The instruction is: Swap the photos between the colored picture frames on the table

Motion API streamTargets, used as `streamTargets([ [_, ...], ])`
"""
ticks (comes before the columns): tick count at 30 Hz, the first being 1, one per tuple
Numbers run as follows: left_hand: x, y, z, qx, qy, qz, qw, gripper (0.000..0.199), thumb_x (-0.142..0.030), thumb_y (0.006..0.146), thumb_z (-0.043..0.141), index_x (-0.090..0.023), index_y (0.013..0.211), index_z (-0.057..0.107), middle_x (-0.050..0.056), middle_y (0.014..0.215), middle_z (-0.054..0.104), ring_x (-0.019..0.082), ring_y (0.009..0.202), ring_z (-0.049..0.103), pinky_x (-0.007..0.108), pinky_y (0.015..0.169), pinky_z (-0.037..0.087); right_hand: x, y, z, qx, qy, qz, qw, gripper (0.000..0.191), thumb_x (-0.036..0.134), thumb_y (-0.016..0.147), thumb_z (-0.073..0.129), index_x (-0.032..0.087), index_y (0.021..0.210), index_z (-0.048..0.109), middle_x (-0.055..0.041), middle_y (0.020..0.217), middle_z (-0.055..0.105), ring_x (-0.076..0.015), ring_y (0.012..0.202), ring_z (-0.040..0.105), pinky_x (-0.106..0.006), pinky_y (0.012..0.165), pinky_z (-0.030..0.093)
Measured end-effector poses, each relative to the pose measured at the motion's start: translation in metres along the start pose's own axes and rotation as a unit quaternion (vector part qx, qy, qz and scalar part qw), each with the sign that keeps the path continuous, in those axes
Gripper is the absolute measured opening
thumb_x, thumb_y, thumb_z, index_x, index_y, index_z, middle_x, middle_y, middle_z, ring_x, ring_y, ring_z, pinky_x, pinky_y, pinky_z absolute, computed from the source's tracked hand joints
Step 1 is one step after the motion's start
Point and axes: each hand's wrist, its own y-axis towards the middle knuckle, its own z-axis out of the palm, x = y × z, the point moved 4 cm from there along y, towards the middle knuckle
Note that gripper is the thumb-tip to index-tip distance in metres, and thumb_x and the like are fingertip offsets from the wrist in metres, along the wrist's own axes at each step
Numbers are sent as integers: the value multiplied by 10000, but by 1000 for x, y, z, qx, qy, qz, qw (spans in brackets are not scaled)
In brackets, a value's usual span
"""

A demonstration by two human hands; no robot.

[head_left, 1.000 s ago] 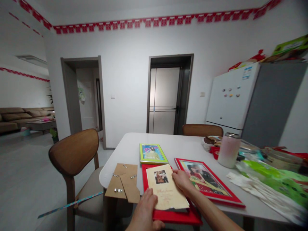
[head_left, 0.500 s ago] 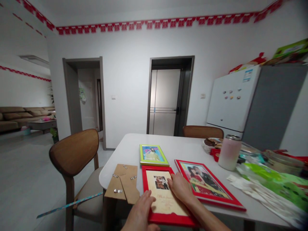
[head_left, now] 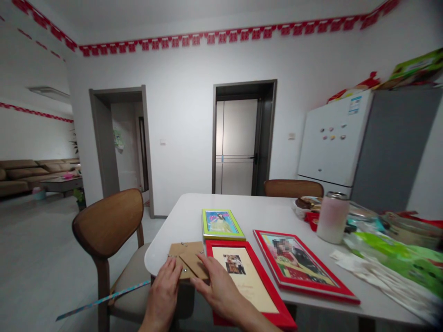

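At table's edge, both hands (head_left: 192, 283) on backing board (head_left: 188, 263)

The left hand (head_left: 163, 286) covers the lower left of the brown board (head_left: 187, 251), and the right hand (head_left: 219, 283) hides its right edge; whether either grips it is unclear. Both forearms run off the bottom of the frame. The right one hides the lower left of the central red picture frame (head_left: 266, 286), where the writing on the cream sheet (head_left: 249, 258) is too faint to read. Pixels mask a face in the right-hand red frame (head_left: 320, 288). The green bag (head_left: 398, 263) blurs toward the right edge, and the fridge label (head_left: 355, 105) is too small to read.
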Motion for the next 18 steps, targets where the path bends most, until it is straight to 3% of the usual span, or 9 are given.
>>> streamTargets([
  [2, -22, -2, -8, -30, -30, 44, 998, 421, -83, 757, 326, -216, 1113, 507, 49, 1189, 502, 183, 1131, 409, 340, 937, 370, 0, -5, -13, -20, 6, 4, 1000, 471, 404, 684, 519, 186, 1101, 533, -110, 1084, 546, -215, 1001, 488, -326, 892, 343],
  [5, -58, -4, -17, -28, -79, 97, 992, 401, -106, 776, 345, -230, 1125, 499, 53, 1192, 498, 195, 1133, 405, 351, 936, 370, -8, -22, -43, -48, 26, 11, 998, 338, 394, 669, 522, 219, 937, 634, -98, 1079, 558, -231, 1013, 488, -350, 904, 346],
  [11, -131, -3, -11, 81, -155, 186, 967, 407, -178, 778, 401, -202, 1182, 446, 99, 1227, 446, 249, 1154, 365, 401, 950, 334, -52, -71, -99, -116, 26, 52, 991, 338, 438, 591, 583, 273, 876, 659, -79, 1114, 555, -265, 1023, 494, -385, 903, 364],
  [14, -149, 0, -2, 130, -172, 174, 961, 382, -178, 776, 419, -215, 1152, 478, 96, 1211, 467, 242, 1148, 378, 396, 971, 300, -70, -84, -109, -124, -8, 76, 989, 335, 452, 589, 576, 276, 860, 665, -78, 1098, 568, -263, 1007, 506, -384, 895, 375],
  [18, -153, 4, 6, 160, -194, 163, 954, 332, -178, 778, 443, -250, 1091, 523, 78, 1186, 501, 232, 1117, 423, 380, 964, 307, -80, -84, -105, -119, -43, 80, 989, 344, 458, 605, 555, 268, 871, 664, -80, 1069, 584, -258, 1005, 503, -379, 897, 366],
])
